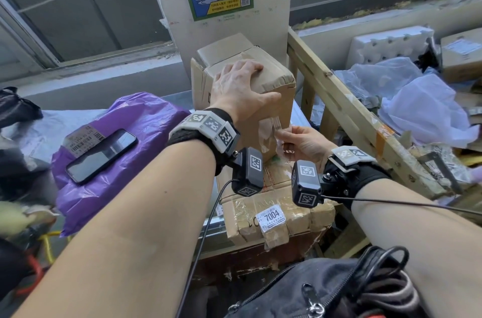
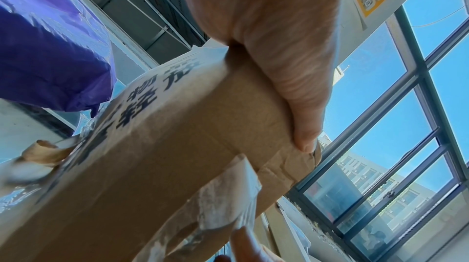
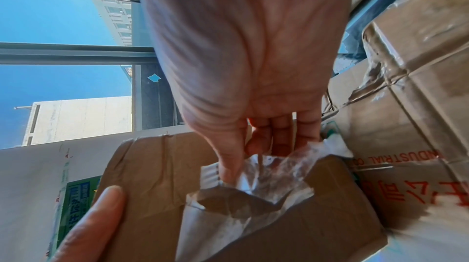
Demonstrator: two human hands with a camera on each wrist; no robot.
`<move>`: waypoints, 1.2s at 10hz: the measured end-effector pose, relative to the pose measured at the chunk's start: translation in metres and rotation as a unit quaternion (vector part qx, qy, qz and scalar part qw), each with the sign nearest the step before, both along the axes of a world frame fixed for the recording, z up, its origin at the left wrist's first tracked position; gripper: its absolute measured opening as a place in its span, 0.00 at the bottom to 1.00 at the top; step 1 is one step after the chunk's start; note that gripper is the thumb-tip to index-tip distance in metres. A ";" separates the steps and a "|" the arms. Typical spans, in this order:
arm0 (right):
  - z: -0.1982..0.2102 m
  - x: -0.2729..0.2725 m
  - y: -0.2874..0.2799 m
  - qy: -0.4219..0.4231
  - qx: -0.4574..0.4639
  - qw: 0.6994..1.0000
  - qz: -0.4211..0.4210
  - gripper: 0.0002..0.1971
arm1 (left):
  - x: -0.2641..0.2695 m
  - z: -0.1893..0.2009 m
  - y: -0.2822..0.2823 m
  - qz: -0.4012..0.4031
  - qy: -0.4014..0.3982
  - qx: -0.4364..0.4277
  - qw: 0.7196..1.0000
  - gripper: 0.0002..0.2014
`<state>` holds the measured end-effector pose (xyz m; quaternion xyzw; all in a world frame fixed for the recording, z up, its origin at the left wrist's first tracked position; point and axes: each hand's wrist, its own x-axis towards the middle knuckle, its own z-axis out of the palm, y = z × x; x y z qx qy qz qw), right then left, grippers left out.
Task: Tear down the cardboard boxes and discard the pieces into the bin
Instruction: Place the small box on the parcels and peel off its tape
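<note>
Item: upright cardboard box (image 1: 242,88), standing on end atop a taped carton (image 1: 276,203) at the near right corner of the cluttered table (image 1: 182,98), against a poster-hung pillar.
Left hand (image 1: 240,88): clamped over the box's top corner, thumb down the front face, evidently to brace it.
Right hand (image 1: 300,143): pinching a loose strip of clear tape (image 1: 271,127) low on that face, seemingly to peel the seam.
Hands: apart.
Beside: purple bag (image 1: 117,151) bearing a phone (image 1: 101,154).
Bin: not identifiable.
</note>
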<state>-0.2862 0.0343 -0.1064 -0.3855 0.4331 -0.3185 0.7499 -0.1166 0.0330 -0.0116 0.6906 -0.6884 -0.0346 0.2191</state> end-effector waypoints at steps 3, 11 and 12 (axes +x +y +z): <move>-0.006 0.003 0.008 -0.037 0.024 0.999 0.007 0.07 | 0.001 0.000 0.000 0.000 0.000 0.001 1.000 0.33; -0.022 -0.003 0.021 -0.124 0.084 0.975 -0.164 0.08 | -0.001 0.002 0.003 0.013 -0.002 0.001 1.000 0.33; -0.020 -0.003 0.018 -0.127 0.081 0.976 -0.159 0.09 | 0.000 0.002 0.004 0.014 -0.001 0.001 1.000 0.32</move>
